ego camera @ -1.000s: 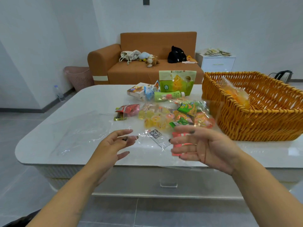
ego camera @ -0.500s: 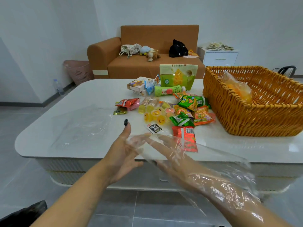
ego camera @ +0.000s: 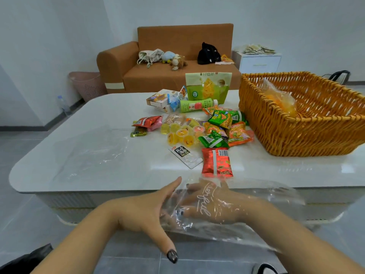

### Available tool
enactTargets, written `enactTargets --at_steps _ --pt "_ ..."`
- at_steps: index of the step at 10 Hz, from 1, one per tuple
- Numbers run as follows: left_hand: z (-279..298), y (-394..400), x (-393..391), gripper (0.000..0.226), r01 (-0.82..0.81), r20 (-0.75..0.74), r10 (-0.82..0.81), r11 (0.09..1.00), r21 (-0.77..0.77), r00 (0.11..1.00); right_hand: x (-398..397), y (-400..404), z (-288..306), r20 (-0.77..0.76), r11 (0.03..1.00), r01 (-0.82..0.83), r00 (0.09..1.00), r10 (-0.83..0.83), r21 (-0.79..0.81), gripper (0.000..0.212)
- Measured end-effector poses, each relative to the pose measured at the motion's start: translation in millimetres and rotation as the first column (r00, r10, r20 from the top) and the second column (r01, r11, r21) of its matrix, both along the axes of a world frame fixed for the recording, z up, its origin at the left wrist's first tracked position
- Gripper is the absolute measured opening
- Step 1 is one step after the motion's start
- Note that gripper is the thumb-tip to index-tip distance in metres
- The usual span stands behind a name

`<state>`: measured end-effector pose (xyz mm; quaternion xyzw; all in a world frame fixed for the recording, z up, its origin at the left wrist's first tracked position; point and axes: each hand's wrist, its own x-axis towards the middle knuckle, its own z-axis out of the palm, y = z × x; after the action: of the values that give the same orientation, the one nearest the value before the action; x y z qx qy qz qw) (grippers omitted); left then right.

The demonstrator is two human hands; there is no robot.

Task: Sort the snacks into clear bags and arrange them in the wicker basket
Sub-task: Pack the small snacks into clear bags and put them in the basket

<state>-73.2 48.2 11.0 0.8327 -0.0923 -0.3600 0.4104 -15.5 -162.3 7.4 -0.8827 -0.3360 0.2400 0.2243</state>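
Right hand: mine, inside a clear bag, fingers straight and spread, holding nothing.
Left hand: mine, at the bag's mouth; fingers reach into the opening, thumb hangs free. I cannot tell whether it pinches the film.
Bag: draped over my right hand and wrist, in the air just in front of the bench edge, with white script printed on it.
Snacks: loose pile mid-bench; a red packet lies nearest my hands, jelly cups behind it.
Spare bags: flat on the bench, left of the pile.
Basket: wicker, right of the snacks, holding one filled bag.
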Motion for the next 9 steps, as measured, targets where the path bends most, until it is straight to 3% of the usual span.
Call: enactTargets --at_steps 1,2,4,5,7,8,9 --pt "-10 -12 -1 0.140 0.019 0.117 -0.048 0.972 0.236 0.992 2 3 0 -0.023 0.999 -0.038 0.999 0.037 -0.032 0.041" --pt "-15 -15 5 0.122 -0.109 0.270 0.043 0.966 0.233 0.962 6 6 4 -0.050 0.995 -0.069 0.997 0.066 -0.070 0.046" --pt "-16 -11 15 0.079 -0.262 0.368 0.191 0.953 0.155 0.910 29 13 18 -0.206 0.995 -0.027 0.977 0.045 0.091 0.031" --pt "-16 -2 18 0.057 -0.289 0.360 0.218 0.945 0.155 0.907 25 19 35 -0.252 0.985 -0.027 0.965 0.069 0.168 0.028" --pt "-15 18 11 0.058 -0.184 0.162 0.160 0.973 0.139 0.974 17 46 32 -0.403 0.975 -0.223 0.894 0.195 -0.023 0.034" --pt "-17 23 5 0.059 -0.184 0.021 0.184 0.982 0.035 0.983 13 55 34 -0.445 0.966 -0.258 0.863 0.240 0.022 0.024" --pt "-17 23 1 0.068 -0.199 0.010 0.200 0.978 -0.064 0.980 13 57 35 -0.433 0.962 -0.271 0.863 0.260 0.039 0.014"
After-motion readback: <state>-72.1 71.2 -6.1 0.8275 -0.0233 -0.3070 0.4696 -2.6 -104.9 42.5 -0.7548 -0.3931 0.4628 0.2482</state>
